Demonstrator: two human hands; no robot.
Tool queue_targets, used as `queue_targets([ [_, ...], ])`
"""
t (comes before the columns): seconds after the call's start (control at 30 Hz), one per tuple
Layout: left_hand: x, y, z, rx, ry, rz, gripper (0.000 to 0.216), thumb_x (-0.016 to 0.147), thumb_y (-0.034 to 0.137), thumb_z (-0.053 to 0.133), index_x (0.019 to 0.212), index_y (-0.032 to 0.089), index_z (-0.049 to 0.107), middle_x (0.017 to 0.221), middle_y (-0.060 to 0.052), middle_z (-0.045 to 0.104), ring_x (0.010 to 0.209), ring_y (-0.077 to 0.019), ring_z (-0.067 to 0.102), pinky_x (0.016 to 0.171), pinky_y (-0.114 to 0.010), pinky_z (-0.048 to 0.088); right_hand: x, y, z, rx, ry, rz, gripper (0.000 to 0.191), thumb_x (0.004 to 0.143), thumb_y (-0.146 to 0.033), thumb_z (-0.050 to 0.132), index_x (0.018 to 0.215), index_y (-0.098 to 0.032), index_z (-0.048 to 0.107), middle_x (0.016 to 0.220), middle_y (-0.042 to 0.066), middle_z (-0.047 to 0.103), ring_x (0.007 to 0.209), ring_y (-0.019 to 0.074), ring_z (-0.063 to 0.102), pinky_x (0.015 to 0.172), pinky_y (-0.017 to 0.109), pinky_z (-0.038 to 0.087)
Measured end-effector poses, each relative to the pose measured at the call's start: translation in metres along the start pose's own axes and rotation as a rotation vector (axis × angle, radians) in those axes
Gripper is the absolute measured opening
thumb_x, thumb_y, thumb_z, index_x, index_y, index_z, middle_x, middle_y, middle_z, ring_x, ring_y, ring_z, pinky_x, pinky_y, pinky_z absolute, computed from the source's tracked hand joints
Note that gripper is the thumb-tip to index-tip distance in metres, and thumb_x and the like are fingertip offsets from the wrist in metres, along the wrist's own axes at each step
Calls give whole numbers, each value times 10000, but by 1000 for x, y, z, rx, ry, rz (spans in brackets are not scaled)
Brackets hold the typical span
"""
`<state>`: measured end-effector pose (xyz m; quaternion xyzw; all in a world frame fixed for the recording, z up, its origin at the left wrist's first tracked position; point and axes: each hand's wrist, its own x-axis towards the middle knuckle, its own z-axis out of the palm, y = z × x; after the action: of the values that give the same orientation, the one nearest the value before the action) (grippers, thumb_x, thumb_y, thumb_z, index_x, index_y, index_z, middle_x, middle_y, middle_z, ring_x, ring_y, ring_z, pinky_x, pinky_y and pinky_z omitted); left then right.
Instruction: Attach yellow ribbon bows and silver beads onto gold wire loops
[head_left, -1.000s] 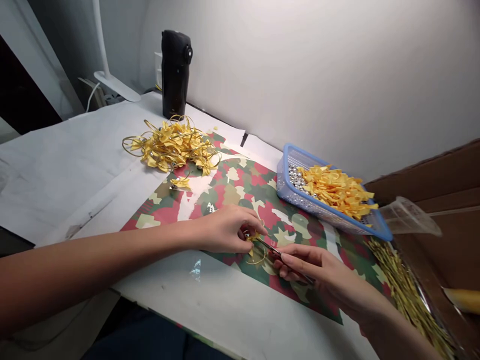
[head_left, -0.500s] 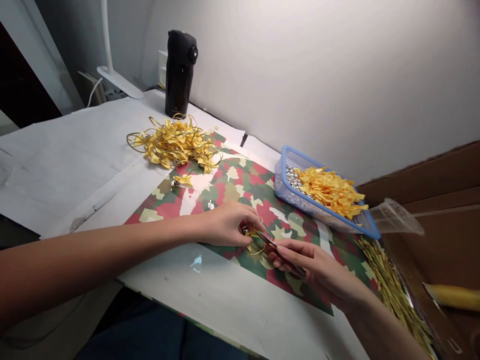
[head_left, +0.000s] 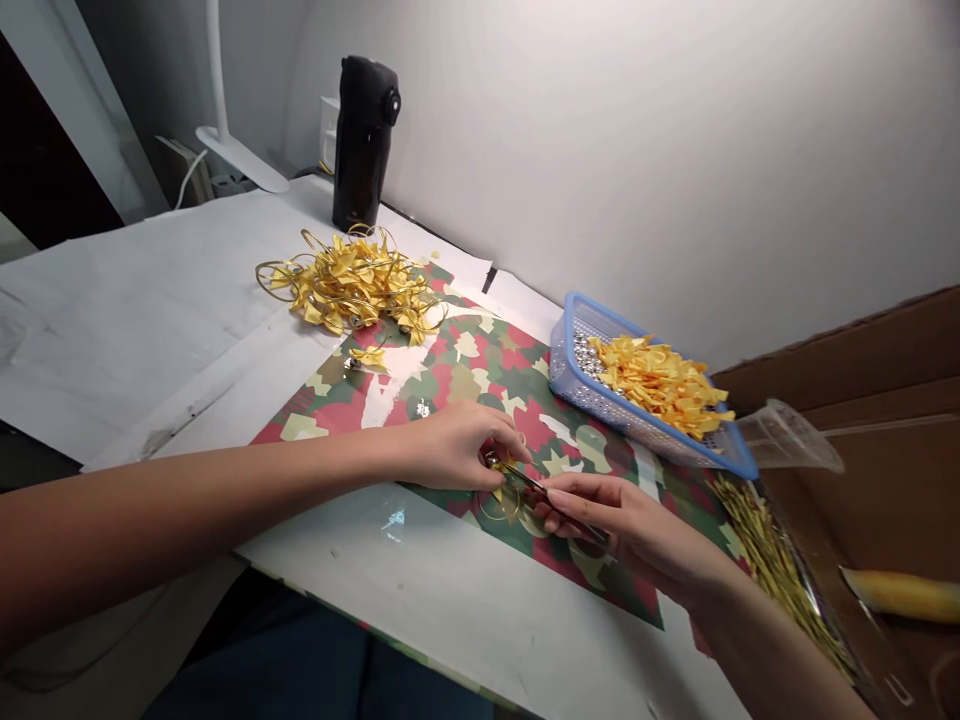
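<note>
My left hand point(head_left: 454, 446) pinches a small gold ribbon bow with a little silver bell point(head_left: 501, 480) against the camouflage-patterned paper point(head_left: 480, 375). My right hand point(head_left: 622, 525) is closed on slim tweezers point(head_left: 559, 500), whose tips reach the bow just below my left fingers. A gold loop of cord curls out under the bow. Both hands meet at the paper's near edge.
A pile of finished gold bows with cord loops point(head_left: 352, 283) lies at the back left. A blue basket point(head_left: 577, 390) holds yellow bows and silver bells. A black bottle point(head_left: 364, 145), a white lamp base point(head_left: 240, 160), a clear cup point(head_left: 787, 437) and gold cords point(head_left: 780, 580) are around.
Both hands stay together on the bow, with the tweezer tips shifting slightly at it. The view has drifted a little, nothing else has moved.
</note>
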<state>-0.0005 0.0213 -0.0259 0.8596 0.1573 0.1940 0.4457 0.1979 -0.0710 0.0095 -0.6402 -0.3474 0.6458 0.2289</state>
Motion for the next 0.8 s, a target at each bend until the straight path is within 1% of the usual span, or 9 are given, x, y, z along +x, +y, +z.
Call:
queue_targets([
  [0.2,0,0,-1,6,-1,1,301,704,1,600,959,113,712,867,-65,677,675,-125,592,583,-215,468,2,-1,0,-13,3,20,351,604,-472,829,747,-166,735,669,17,655,635,108,530,545,219,362],
  [0.4,2,-1,-1,5,-4,1,278,709,11,615,953,104,712,868,-70,679,680,-129,595,584,-219,474,1,0,0,-46,38,1,341,640,-463,806,793,-166,738,724,38,668,686,150,575,570,249,391],
  [0.6,1,0,-1,14,-10,-7,278,713,11,618,962,95,711,882,-77,679,691,-127,599,592,-211,477,1,1,2,-4,26,-10,283,656,-427,809,769,-176,743,679,11,665,662,110,567,561,214,370],
  [0.8,0,0,-1,13,-2,-9,277,709,9,618,947,114,712,870,-61,682,678,-122,595,584,-208,471,-1,-1,5,-7,64,6,322,589,-439,839,744,-175,740,648,12,658,645,125,571,523,224,331],
])
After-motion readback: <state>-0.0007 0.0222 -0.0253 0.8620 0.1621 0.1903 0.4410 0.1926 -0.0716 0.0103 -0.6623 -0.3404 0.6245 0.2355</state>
